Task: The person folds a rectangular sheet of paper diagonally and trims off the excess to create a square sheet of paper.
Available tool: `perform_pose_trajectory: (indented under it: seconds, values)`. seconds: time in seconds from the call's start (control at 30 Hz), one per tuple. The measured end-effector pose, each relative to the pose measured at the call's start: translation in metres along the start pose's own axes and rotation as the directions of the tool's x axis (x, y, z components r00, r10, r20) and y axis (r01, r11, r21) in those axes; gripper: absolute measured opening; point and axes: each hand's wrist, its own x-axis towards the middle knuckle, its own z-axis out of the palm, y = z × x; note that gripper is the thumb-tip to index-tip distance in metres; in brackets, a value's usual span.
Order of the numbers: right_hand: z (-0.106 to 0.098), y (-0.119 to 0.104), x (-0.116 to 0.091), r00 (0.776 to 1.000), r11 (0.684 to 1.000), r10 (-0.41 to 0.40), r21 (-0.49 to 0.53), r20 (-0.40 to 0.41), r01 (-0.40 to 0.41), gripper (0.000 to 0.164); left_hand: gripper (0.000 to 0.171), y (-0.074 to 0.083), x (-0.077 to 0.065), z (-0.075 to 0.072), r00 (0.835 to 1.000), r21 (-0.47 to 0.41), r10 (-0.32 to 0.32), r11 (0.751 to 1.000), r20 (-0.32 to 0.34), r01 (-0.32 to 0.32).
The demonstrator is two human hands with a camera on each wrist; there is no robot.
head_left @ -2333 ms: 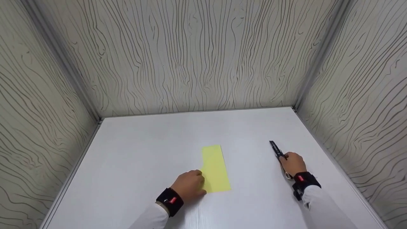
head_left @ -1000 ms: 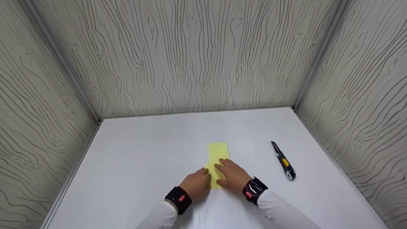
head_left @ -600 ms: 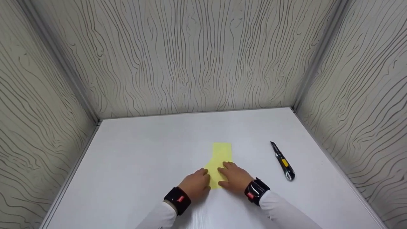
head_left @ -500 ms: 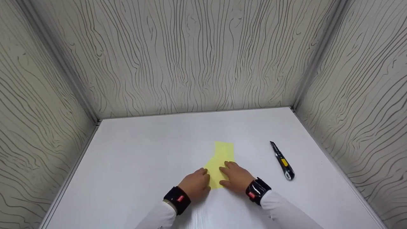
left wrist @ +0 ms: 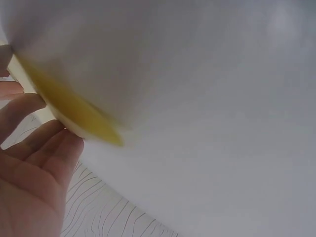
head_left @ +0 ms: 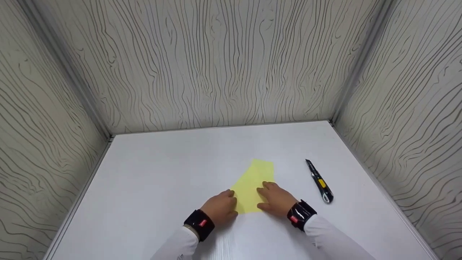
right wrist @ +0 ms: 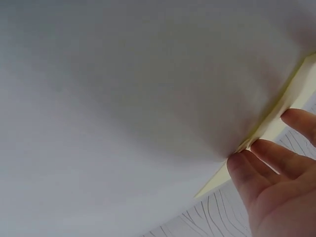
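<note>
A yellow sheet of paper (head_left: 251,186) lies on the white table between my two hands, its left edge slanting toward the far right. My left hand (head_left: 219,209) has its fingertips along the sheet's near left edge, fingers slightly bent. In the left wrist view, a curved yellow part of the paper (left wrist: 74,108) shows beyond those fingertips. My right hand (head_left: 278,200) rests spread fingers on the sheet's right side. Close up in the right wrist view, its fingertips press the pale paper (right wrist: 269,126), which wrinkles a little under them.
A black utility knife (head_left: 320,182) with a yellow slider lies to the right of my right hand, blade end pointing away. The white table (head_left: 162,169) is closed in by wood-grain-patterned panels (head_left: 216,65) at the back and both sides.
My right hand has put the utility knife down and come over to the paper. It has moved rightward with the sheet's right part, and the visible yellow has widened; my left hand stays at the left edge.
</note>
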Motion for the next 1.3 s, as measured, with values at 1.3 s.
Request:
perform_pose_trajectory:
  seconds: [1.3]
  values:
    - [-0.021, -0.003, 0.006, 0.942, 0.800, 0.334, 0.537, -0.030, -0.266, 0.052, 0.037, -0.002, 0.004, -0.003, 0.990, -0.134, -0.117, 0.983, 0.072, 0.126]
